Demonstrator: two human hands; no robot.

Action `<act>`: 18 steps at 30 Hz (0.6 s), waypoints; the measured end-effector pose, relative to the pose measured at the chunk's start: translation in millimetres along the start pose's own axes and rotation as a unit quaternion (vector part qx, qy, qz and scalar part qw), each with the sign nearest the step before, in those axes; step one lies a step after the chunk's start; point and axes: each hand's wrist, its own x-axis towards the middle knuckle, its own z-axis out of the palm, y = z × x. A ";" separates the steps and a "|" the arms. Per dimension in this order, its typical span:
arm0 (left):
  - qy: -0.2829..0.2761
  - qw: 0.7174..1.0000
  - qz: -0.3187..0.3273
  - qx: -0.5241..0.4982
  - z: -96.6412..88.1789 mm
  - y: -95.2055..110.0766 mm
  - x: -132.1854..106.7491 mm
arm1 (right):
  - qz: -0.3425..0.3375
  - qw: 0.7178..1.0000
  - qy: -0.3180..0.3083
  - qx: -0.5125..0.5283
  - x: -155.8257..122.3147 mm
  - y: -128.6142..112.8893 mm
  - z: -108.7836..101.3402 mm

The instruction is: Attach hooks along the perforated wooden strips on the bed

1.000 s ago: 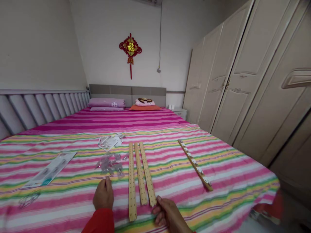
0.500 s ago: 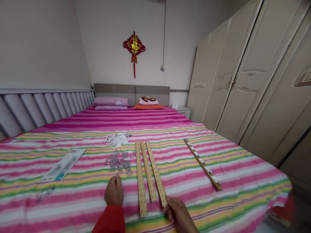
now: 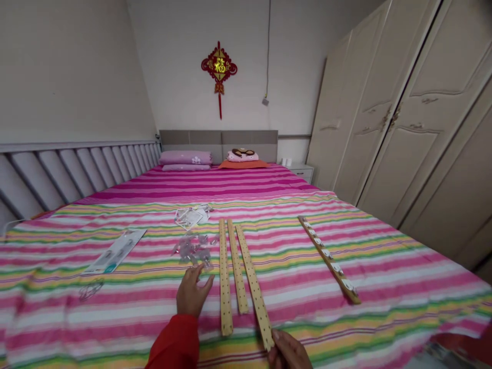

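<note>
Three long, narrow wooden strips with rows of small holes lie on the striped bedspread. My right hand (image 3: pixel 288 350) pinches the near end of the right-hand perforated wooden strip (image 3: pixel 254 287), which slants away from the other two. The left strip (image 3: pixel 225 279) and the middle strip (image 3: pixel 237 266) lie close together, untouched. My left hand (image 3: pixel 192 291), in a red sleeve, is open with thumb and fingers apart. Its fingertips are at the near edge of a pile of small clear plastic pieces (image 3: pixel 192 249); whether they touch is unclear.
A wooden strip with several white hooks (image 3: pixel 328 259) lies to the right. At left are a long packaged card (image 3: pixel 115 252) and a thin wire-like bundle (image 3: pixel 91 289). White cards (image 3: pixel 192 216) lie beyond the plastic pile. A wardrobe (image 3: pixel 400 123) stands at right.
My right hand has drawn its strip's near end toward me and slightly right, away from the middle strip. My left hand has opened and moved closer to the plastic pieces. The view has shifted slightly.
</note>
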 end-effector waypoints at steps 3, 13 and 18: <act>-0.026 0.999 -0.007 0.033 0.5 -2.2 1.4 | 0.006 1.000 -0.010 0.016 -1.5 -1.1 2.4; -0.093 0.993 -0.034 0.066 -4.3 3.3 7.8 | -0.016 0.998 -0.039 0.046 1.2 -7.9 2.0; -0.099 0.994 -0.037 0.028 -5.0 1.7 10.3 | -0.024 0.998 -0.042 0.050 -0.3 -8.2 2.2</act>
